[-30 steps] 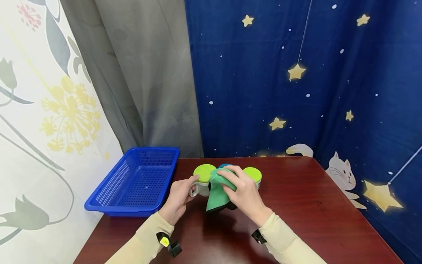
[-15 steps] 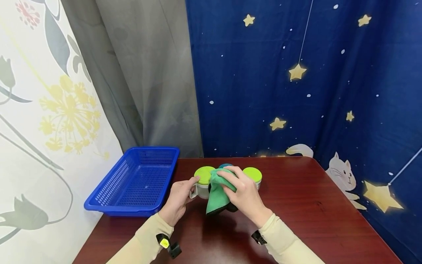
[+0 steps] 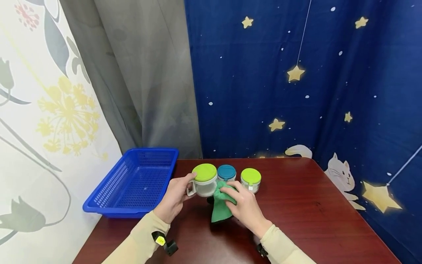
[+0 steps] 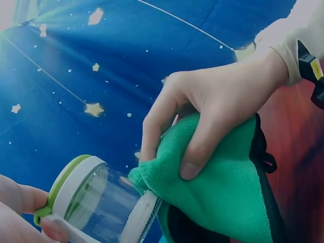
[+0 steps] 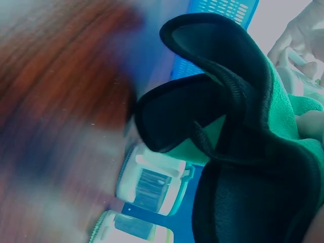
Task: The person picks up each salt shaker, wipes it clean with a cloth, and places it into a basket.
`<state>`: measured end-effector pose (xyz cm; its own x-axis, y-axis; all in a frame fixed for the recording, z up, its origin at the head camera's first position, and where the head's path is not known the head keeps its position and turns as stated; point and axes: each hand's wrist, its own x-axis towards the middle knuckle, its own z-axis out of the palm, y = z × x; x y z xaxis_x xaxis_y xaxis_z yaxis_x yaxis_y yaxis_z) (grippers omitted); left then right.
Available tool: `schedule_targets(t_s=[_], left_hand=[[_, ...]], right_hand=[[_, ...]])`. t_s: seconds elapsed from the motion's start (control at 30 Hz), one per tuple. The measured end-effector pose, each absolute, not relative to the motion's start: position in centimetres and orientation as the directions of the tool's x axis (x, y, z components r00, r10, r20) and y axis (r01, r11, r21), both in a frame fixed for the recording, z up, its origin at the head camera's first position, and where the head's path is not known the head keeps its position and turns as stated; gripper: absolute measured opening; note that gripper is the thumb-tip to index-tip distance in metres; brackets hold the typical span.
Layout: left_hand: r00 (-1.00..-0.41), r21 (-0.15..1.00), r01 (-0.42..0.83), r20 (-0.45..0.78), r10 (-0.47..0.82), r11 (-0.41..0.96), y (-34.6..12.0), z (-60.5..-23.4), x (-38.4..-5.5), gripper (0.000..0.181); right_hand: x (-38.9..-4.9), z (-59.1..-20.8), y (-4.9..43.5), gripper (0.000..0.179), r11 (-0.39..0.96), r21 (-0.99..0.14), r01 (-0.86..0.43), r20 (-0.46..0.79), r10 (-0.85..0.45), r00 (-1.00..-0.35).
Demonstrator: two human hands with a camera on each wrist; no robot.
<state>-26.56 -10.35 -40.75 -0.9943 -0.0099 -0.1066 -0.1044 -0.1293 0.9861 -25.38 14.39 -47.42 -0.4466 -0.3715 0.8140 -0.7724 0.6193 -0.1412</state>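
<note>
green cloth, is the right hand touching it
Touching: the left wrist view shows the right hand gripping the green cloth, its thumb pressed against it.

In the head view, the green cloth [image 3: 221, 211] hides part of the blue-lidded jar [image 3: 226, 172]. The left wrist view crops the left hand [image 4: 17, 197] and the handled jar [image 4: 96, 200]. In the right wrist view, the tabletop [image 5: 66, 101] is blurred, and the bottom edge cuts off the smaller green-lidded jar [image 5: 132, 230].

My right hand [image 3: 245, 205] pinches, thumb [image 4: 199, 154] beside bent index finger [image 4: 156, 119], wrist [image 3: 263, 224] behind both; left of those fingers, my left hand [image 3: 174, 196] grips.
</note>
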Motion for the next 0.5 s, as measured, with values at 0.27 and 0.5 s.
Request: schedule_targets(t_s=[0.27, 0.5], left_hand=[[-0.994, 0.987, -0.109, -0.111, -0.011, -0.115, -10.29, -40.72, -26.5, 0.039], [-0.996, 0.992, -0.093, -0.092, 0.014, -0.081, -10.02, -40.96, -26.49, 0.041]], right_hand=[[-25.29, -47.15, 14.47, 0.042, 0.614, -0.15, -0.775, 0.814, -0.368, -0.449], [-25.16, -46.46, 14.6, 0.042, 0.586, -0.173, -0.792, 0.835, -0.339, -0.433]])
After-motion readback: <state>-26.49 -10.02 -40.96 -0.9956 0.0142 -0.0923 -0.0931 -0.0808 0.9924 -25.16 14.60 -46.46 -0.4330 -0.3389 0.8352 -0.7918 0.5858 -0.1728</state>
